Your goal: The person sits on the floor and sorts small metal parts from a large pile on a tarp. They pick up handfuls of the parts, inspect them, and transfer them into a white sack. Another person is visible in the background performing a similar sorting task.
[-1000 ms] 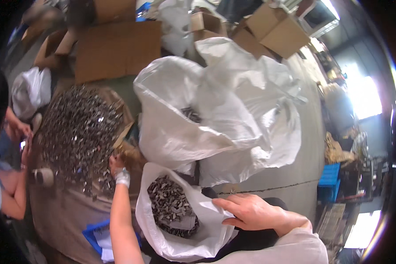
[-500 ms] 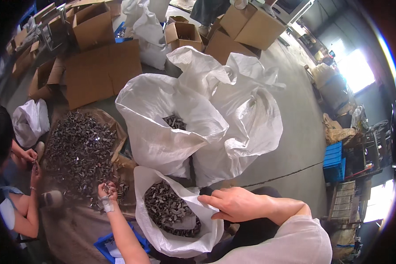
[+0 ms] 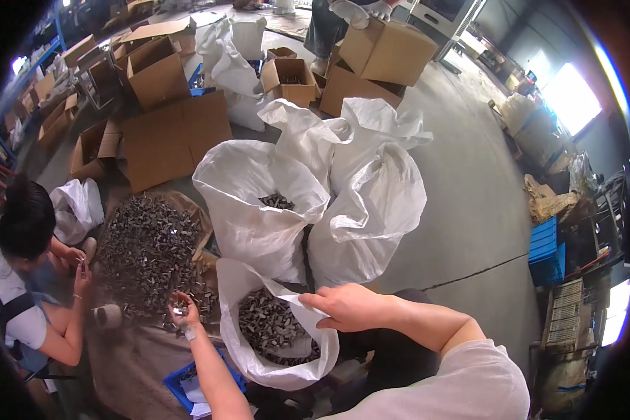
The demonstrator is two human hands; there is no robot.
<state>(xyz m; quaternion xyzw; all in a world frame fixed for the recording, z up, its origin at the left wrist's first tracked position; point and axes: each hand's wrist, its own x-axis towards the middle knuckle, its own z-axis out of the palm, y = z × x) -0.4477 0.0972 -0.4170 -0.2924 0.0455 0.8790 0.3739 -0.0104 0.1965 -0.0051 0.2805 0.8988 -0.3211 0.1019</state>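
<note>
Head view, only one camera. Left hand [image 3: 180, 308] reaches out to the near edge of the heap of small dark metal parts [image 3: 147, 252], fingers curled round a few small pieces, a light band at the wrist. The heap lies on a brown sheet [image 3: 129, 364] spread on the floor, left of centre. Right hand [image 3: 346, 306] grips the rim of the near white sack [image 3: 287, 364], fingers closed on the fabric, pulling the mouth open; the sack is part full of the same dark parts and stands just right of the heap, directly in front of the person. Behind it two taller white sacks: the left one [image 3: 252, 210] open with some dark parts at the bottom, the right one [image 3: 378, 203] touching it, contents hidden. A blue tray [image 3: 189, 385] with papers sits by the left forearm. A second person [image 3: 21, 280] crouches at far left of the heap, hands [image 3: 80, 266] near their lap holding something small, cannot tell what. Flattened and open cardboard boxes [image 3: 168, 133] lie beyond on the concrete floor [image 3: 462, 210].
</note>
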